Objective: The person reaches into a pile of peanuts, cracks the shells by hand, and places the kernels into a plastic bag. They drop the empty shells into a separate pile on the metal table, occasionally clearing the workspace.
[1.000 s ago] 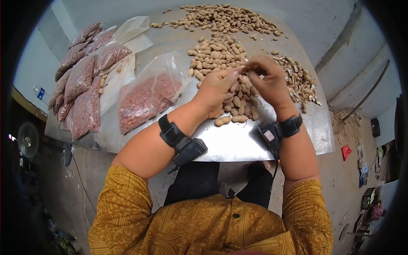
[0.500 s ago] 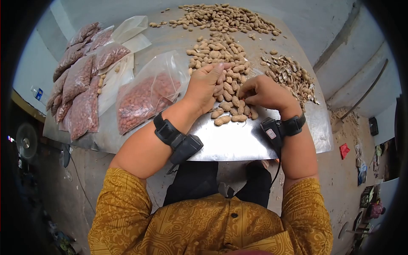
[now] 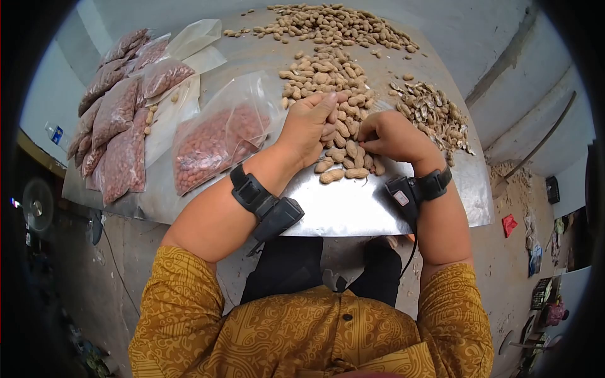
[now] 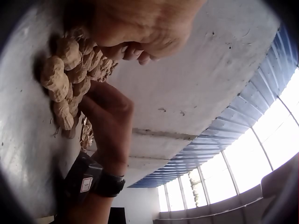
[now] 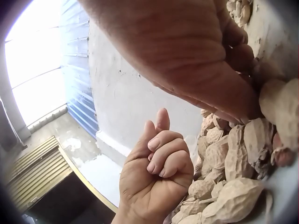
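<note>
The left hand (image 3: 305, 129) hovers at the left side of the unshelled peanut pile (image 3: 324, 79). Its fingers are curled with thumb and index extended; in the right wrist view, a small reddish bit like a kernel shows inside the curled left hand (image 5: 156, 175). At the pile's lower right, the right hand (image 3: 400, 137) reaches down with bent fingers among the peanuts. In the right wrist view, the right hand (image 5: 187, 56) has its fingertips against or beside a peanut (image 5: 280, 105); whether they grip it is hidden. Peanuts (image 4: 55, 77) also lie below both hands in the left wrist view.
An open clear bag of reddish kernels (image 3: 217, 148) lies left of the pile, with several filled bags (image 3: 116, 113) stacked farther left. Broken shells (image 3: 435, 113) are heaped to the right. More peanuts (image 3: 334, 25) spread at the back of the metal table (image 3: 346, 208).
The hands were together above the pile a second ago. They have since parted, the left moving leftward and the right down to the peanuts; little has shifted in the last half second.
</note>
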Demonstrator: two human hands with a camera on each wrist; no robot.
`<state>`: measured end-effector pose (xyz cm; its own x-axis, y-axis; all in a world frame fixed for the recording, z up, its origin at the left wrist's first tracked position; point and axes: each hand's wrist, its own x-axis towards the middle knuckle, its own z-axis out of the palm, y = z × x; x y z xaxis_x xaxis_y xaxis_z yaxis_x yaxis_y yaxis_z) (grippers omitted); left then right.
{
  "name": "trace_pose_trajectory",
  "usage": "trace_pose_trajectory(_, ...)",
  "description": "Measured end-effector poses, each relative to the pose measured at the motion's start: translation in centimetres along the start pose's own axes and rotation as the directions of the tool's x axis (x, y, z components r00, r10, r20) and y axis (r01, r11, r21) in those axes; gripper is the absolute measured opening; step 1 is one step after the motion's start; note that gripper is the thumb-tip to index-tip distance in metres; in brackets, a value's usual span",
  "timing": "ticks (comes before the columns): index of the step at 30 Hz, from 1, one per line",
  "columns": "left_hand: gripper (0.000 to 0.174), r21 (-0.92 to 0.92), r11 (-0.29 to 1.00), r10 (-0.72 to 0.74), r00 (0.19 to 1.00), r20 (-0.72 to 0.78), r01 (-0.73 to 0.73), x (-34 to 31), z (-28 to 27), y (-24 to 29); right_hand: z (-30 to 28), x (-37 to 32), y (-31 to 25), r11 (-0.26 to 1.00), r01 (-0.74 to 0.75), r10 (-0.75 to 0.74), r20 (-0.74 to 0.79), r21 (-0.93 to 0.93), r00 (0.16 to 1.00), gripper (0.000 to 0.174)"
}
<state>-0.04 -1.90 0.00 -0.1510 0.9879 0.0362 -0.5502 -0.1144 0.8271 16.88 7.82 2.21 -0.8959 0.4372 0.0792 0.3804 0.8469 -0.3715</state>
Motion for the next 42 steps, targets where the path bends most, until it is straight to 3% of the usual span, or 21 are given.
trace_pose_trajectory(4, 0.033, -0.032, 0.998, -0.055, 0.998, 0.019, 0.056, 0.0, -0.1, -0.1, -0.8, -0.2, -1.1, 0.987, -0.076, 0.084, -0.056, 0.139, 0.995, 0.011)
trace_pose_trajectory(8, 0.034, -0.118, 0.974, -0.185, 0.979, 0.08, 0.194, 0.0, 0.0, 0.1, -0.8, -0.3, -1.3, 0.906, 0.158, 0.014, -0.401, 0.393, 0.916, 0.014)
trace_pose_trajectory(11, 0.033, -0.235, 0.902, -0.327, 0.928, 0.176, 0.363, 0.1, -0.1, 0.1, -0.2, 0.1, -1.7, 0.878, 0.307, -0.057, -0.556, 0.367, 0.829, 0.014)
trace_pose_trajectory(13, 0.031, -0.295, 0.857, -0.362, 0.901, 0.237, 0.422, 0.4, -0.4, -0.1, -0.5, -0.1, -1.5, 0.851, 0.202, 0.052, -0.459, 0.486, 0.887, 0.016)
trace_pose_trajectory(14, 0.029, -0.265, 0.886, -0.331, 0.919, 0.213, 0.38, 0.4, -0.4, -0.1, -0.8, -0.2, -1.3, 0.83, 0.146, 0.103, -0.404, 0.539, 0.909, 0.016)
trace_pose_trajectory(16, 0.026, -0.201, 0.935, -0.26, 0.951, 0.169, 0.291, 0.4, -0.5, 0.2, -2.1, -1.2, -0.2, 0.863, -0.023, 0.101, -0.127, 0.505, 0.987, 0.018)
trace_pose_trajectory(17, 0.024, -0.215, 0.938, -0.246, 0.96, 0.133, 0.27, 0.4, -0.6, 0.1, -2.7, -1.5, -0.2, 0.877, -0.101, 0.105, 0.017, 0.469, 0.994, 0.019)
trace_pose_trajectory(18, 0.023, -0.228, 0.941, -0.233, 0.968, 0.097, 0.249, 0.5, -0.6, 0.1, -2.9, -1.8, -0.5, 0.942, -0.116, 0.108, 0.043, 0.316, 0.993, 0.024)
trace_pose_trajectory(21, 0.021, -0.232, 0.95, -0.203, 0.978, 0.055, 0.21, 0.4, -0.6, 0.0, -3.1, -1.9, -2.5, 0.974, -0.204, 0.186, 0.173, 0.095, 0.967, 0.026)
trace_pose_trajectory(22, 0.021, -0.229, 0.953, -0.193, 0.98, 0.053, 0.2, 0.4, -0.6, 0.0, -2.4, -1.9, -2.5, 0.993, -0.117, 0.115, 0.143, 0.006, 0.983, 0.029)
trace_pose_trajectory(25, 0.021, -0.225, 0.957, -0.175, 0.984, 0.043, 0.181, 0.3, -0.4, 0.1, -1.6, -1.8, -2.4, 0.996, -0.054, 0.062, 0.119, -0.066, 0.991, 0.029)
trace_pose_trajectory(29, 0.02, -0.217, 0.962, -0.164, 0.986, 0.032, 0.167, 0.3, -0.4, 0.3, -1.3, -1.5, -2.3, 1.0, -0.015, 0.014, 0.055, 0.017, 0.998, 0.025)
trace_pose_trajectory(32, 0.02, -0.205, 0.968, -0.141, 0.989, 0.041, 0.146, 0.3, -0.6, 0.2, -0.9, -0.8, -2.4, 0.99, -0.065, 0.068, -0.024, 0.124, 0.997, 0.026)
trace_pose_trajectory(35, 0.02, -0.198, 0.973, -0.114, 0.993, 0.042, 0.121, 0.4, -0.7, 0.1, -0.6, -0.4, -1.9, 0.969, -0.052, 0.098, -0.179, 0.242, 0.979, 0.024)
trace_pose_trajectory(37, 0.019, -0.188, 0.977, -0.1, 0.995, 0.026, 0.103, 0.4, -0.7, 0.1, -0.5, -0.3, -1.8, 0.866, 0.03, 0.125, -0.274, 0.5, 0.954, 0.02)
trace_pose_trajectory(39, 0.018, -0.142, 0.985, -0.09, 0.995, 0.032, 0.094, 0.3, -0.5, 0.1, -0.2, 0.0, -1.4, 0.655, 0.12, 0.172, -0.303, 0.746, 0.937, 0.017)
trace_pose_trajectory(40, 0.018, -0.117, 0.989, -0.085, 0.996, 0.037, 0.089, 0.3, -0.4, 0.1, -0.3, 0.0, -1.4, 0.562, 0.166, 0.167, -0.307, 0.81, 0.937, 0.017)
trace_pose_trajectory(42, 0.019, -0.059, 0.997, -0.052, 0.997, 0.056, 0.055, 0.1, -0.1, -0.2, -0.4, 0.1, -1.4, 0.51, 0.195, 0.161, -0.315, 0.838, 0.935, 0.019)
